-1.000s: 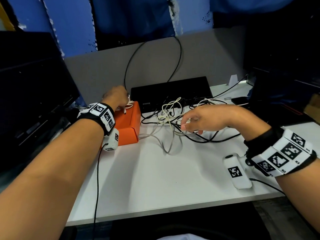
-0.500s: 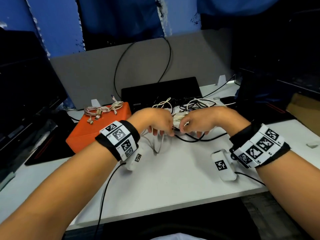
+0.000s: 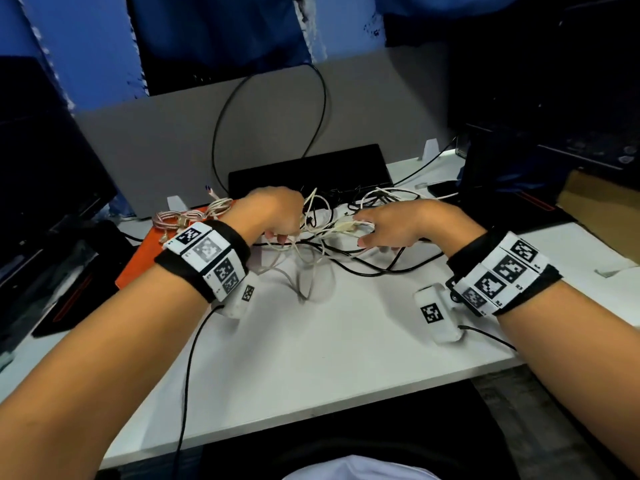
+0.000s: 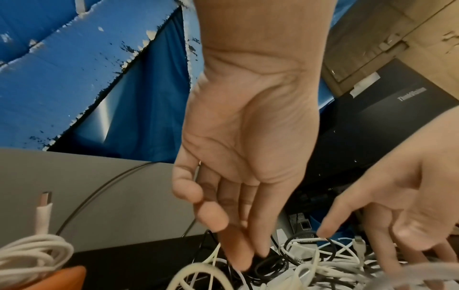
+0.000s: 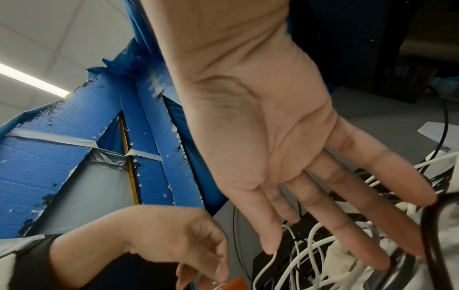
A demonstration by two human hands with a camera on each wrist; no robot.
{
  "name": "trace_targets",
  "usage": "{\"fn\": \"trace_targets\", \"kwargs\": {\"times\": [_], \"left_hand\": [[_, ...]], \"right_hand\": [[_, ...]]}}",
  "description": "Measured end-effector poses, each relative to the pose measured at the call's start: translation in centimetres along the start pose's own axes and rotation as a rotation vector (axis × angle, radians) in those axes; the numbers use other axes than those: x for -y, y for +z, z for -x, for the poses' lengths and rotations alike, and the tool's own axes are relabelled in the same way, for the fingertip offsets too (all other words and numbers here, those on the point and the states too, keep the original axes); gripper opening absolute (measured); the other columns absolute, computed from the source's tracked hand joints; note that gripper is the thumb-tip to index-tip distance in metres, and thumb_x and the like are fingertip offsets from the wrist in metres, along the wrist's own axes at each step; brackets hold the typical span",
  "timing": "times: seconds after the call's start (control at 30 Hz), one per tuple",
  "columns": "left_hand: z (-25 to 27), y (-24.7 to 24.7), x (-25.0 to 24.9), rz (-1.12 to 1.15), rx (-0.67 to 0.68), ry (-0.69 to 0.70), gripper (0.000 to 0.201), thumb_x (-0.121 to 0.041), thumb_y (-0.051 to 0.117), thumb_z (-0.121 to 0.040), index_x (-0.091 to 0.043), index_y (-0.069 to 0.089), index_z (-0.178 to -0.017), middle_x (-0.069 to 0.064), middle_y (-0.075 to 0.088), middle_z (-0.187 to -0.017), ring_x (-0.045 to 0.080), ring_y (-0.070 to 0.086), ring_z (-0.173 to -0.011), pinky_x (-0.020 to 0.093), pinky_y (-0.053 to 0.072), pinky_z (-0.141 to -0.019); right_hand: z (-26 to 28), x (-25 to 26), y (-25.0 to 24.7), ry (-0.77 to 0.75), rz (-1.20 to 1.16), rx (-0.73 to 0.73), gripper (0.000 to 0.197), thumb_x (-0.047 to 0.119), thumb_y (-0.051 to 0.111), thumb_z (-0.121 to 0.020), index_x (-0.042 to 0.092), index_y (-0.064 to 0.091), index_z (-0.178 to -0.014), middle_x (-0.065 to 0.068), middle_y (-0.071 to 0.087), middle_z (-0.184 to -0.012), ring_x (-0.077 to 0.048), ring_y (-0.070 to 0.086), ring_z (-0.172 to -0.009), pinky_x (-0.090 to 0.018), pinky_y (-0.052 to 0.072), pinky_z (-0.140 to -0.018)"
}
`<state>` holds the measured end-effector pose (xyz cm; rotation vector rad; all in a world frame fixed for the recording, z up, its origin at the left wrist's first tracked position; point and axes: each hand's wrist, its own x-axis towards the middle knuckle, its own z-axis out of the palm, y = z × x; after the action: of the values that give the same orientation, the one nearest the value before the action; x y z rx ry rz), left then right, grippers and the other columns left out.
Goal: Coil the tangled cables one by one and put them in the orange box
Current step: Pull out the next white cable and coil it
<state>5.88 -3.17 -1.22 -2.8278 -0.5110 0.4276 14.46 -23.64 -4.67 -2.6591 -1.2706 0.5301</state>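
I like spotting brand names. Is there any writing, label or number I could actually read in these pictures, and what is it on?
"ThinkVision": white lettering on the black monitor back, slightly blurred, seen from the left wrist.
Wristbands: black-and-white square code patterns with tiny characters beside them, too small to read.
White wrist camera housing: one square code pattern, no words.
Nothing else is readable.

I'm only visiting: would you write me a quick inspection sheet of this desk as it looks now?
Surface: white desk, mostly bare near the person.
Job's things: orange box at left, coiled cable lying on it.
Clutter: black keyboard behind the tangle.
Hands: left hand with fingers curled into the tangle; right hand spread over it.
Cables: tangled cables, white and black, between the hands.
Surroundings: grey partition, dark monitors either side.
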Motion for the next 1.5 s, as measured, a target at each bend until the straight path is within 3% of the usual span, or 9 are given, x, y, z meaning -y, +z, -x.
{"fn": "trace_targets", "kwargs": {"times": [0.17, 0.3, 0.4, 0.5, 0.67, 0.9, 1.13, 1.27, 1.5], "left_hand": [[-0.9, 0.5, -3.1, 0.001, -0.107, 0.167, 0.04, -0.047, 0.062, -0.094, -0.009, 0.072, -0.103, 0.005, 0.071, -0.098, 0.029, 0.068, -0.093, 0.042, 0.057, -0.086], [-2.6, 1.3, -4.9, -0.04, 0.035, 0.179, 0.03, -0.03, 0.063, -0.096, -0.005, 0.064, -0.078, 0.007, 0.063, -0.082, 0.025, 0.057, -0.073, 0.037, 0.049, -0.069], [-2.5, 0.2, -3.4, 0.177, -0.022, 0.229, 0.022, -0.022, 0.06, -0.096, -0.005, 0.073, -0.092, 0.002, 0.07, -0.084, 0.02, 0.061, -0.075, 0.034, 0.047, -0.068], [-0.3, -2.0, -2.3, 0.508, -0.215, 0.285, 0.016, -0.023, 0.053, -0.101, -0.018, 0.065, -0.092, -0.006, 0.077, -0.078, 0.003, 0.054, -0.056, 0.027, 0.042, -0.057], [3.3, -5.7, -1.8, 0.852, -0.575, 0.419, 0.032, -0.038, 0.054, -0.105, -0.017, 0.056, -0.081, -0.002, 0.057, -0.063, 0.005, 0.043, -0.047, 0.022, 0.038, -0.052], [7.1, -10.5, 2.6, 1.289, -1.114, 0.298, 0.029, -0.036, 0.045, -0.108, -0.022, 0.049, -0.082, -0.01, 0.041, -0.061, 0.006, 0.035, -0.05, 0.032, 0.031, -0.048], [8.3, -9.9, 2.9, 1.19, -1.134, 0.401, 0.029, -0.033, 0.048, -0.108, -0.019, 0.053, -0.083, -0.002, 0.038, -0.061, 0.008, 0.031, -0.052, 0.037, 0.023, -0.051], [8.6, -9.4, 1.7, 1.059, -1.111, 0.493, 0.027, -0.033, 0.051, -0.107, -0.02, 0.057, -0.084, -0.003, 0.044, -0.062, 0.006, 0.038, -0.052, 0.024, 0.03, -0.05], [10.9, -11.9, 7.3, 0.745, -1.543, 0.322, 0.028, -0.016, 0.047, -0.102, -0.032, 0.039, -0.081, -0.028, 0.047, -0.07, -0.009, 0.042, -0.071, 0.017, 0.032, -0.068]], "right_hand": [[0.3, 0.5, -0.1, -0.031, -0.036, 0.009, 0.041, 0.045, 0.055, -0.102, 0.03, 0.048, -0.14, 0.008, 0.068, -0.092, -0.014, 0.072, -0.077, -0.033, 0.057, -0.071], [0.1, 0.2, -0.5, -0.055, 0.019, -0.034, 0.057, 0.046, 0.052, -0.103, 0.025, 0.038, -0.154, 0.008, 0.065, -0.095, -0.02, 0.074, -0.085, -0.045, 0.059, -0.092], [-0.1, -0.5, -0.6, -0.062, -0.005, -0.076, 0.069, 0.048, 0.054, -0.102, 0.033, 0.022, -0.161, -0.001, 0.068, -0.117, -0.02, 0.075, -0.082, -0.046, 0.06, -0.089], [-0.2, -0.8, -0.7, -0.087, -0.062, -0.144, 0.058, 0.046, 0.056, -0.103, 0.026, 0.032, -0.152, -0.003, 0.072, -0.105, -0.02, 0.075, -0.076, -0.043, 0.061, -0.08], [-0.4, -1.0, -1.9, -0.125, -0.207, -0.351, 0.028, 0.043, 0.058, -0.103, 0.022, 0.049, -0.119, -0.001, 0.074, -0.086, -0.022, 0.072, -0.063, -0.039, 0.058, -0.063], [-0.7, -3.5, -2.2, -0.004, -0.137, -0.338, 0.047, 0.047, 0.06, -0.101, 0.016, 0.053, -0.135, 0.003, 0.069, -0.094, -0.019, 0.065, -0.083, -0.038, 0.053, -0.084], [0.5, -3.0, -3.8, -0.122, -0.311, -0.379, 0.066, 0.055, 0.067, -0.094, 0.03, 0.041, -0.15, 0.002, 0.073, -0.093, -0.016, 0.072, -0.084, -0.039, 0.055, -0.09], [1.9, -0.6, -4.4, -0.28, -0.389, -0.521, 0.031, 0.052, 0.053, -0.103, 0.032, 0.063, -0.125, 0.001, 0.073, -0.095, -0.02, 0.069, -0.088, -0.042, 0.056, -0.084], [1.9, -2.2, -4.9, -0.104, -0.415, -0.752, 0.065, 0.06, 0.025, -0.108, 0.02, 0.075, -0.095, -0.002, 0.066, -0.056, -0.021, 0.065, -0.053, -0.04, 0.057, -0.076]]}}
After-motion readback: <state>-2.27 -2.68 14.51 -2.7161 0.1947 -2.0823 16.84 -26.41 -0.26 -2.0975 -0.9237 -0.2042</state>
